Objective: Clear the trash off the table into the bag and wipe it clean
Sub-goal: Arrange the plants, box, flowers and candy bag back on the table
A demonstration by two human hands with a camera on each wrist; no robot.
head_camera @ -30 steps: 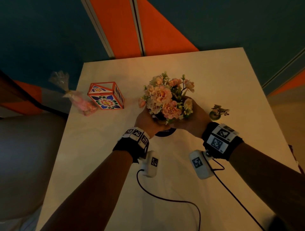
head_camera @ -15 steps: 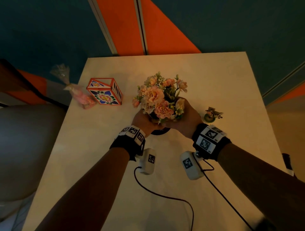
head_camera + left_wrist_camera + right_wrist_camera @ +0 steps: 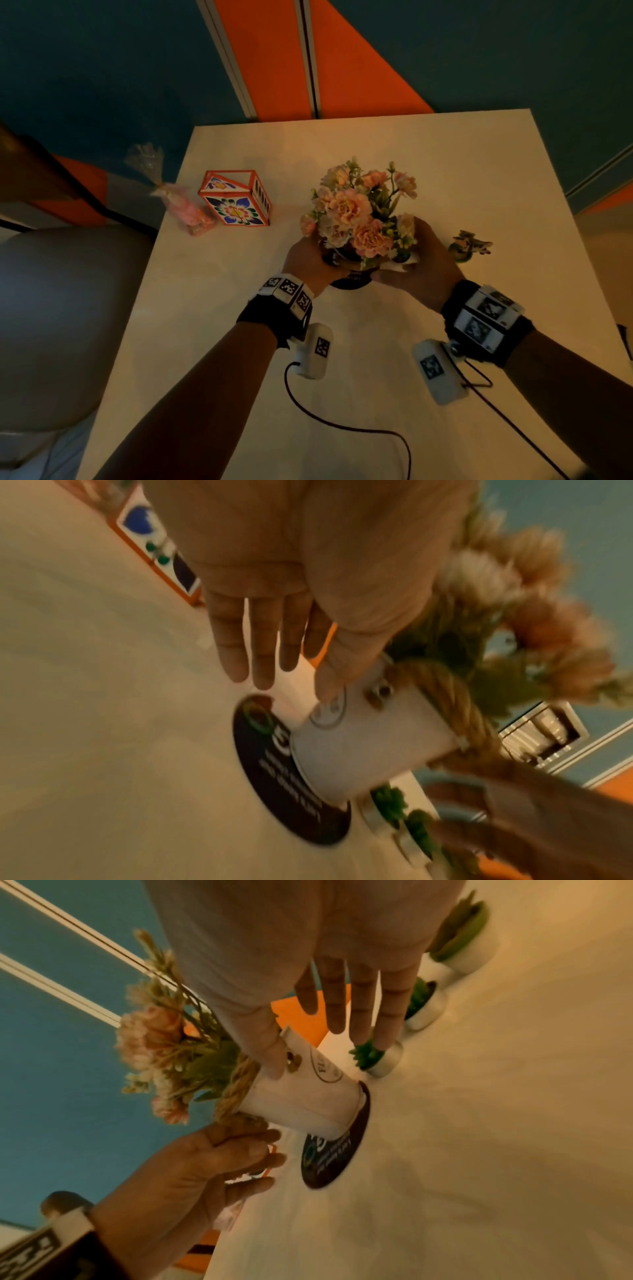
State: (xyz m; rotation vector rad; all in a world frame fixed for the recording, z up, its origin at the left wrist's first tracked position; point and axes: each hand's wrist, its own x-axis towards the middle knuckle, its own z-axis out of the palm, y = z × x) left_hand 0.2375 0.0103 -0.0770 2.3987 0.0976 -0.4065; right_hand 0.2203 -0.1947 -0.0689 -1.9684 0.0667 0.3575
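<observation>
A white pail of pink flowers (image 3: 359, 219) with a rope handle stands at the middle of the table (image 3: 428, 154), on the edge of a round black coaster (image 3: 349, 283). My left hand (image 3: 308, 260) is at its left side and my right hand (image 3: 424, 263) at its right. In the left wrist view my fingers (image 3: 260, 642) are straight and clear of the pail (image 3: 369, 745), with only the thumb on it. In the right wrist view the fingers (image 3: 363, 1001) are also straight, and the thumb lies on the pail (image 3: 301, 1099).
An orange box with a flower pattern (image 3: 236, 204) and a cellophane packet of pink sweets (image 3: 186, 209) sit near the table's left edge. Small potted plants (image 3: 467, 245) stand just right of my right hand. A grey seat (image 3: 51, 308) lies left of the table.
Both hands stay at the pail over the coaster. A strip of the white pail now shows beside my right hand. The head view has shifted slightly.
</observation>
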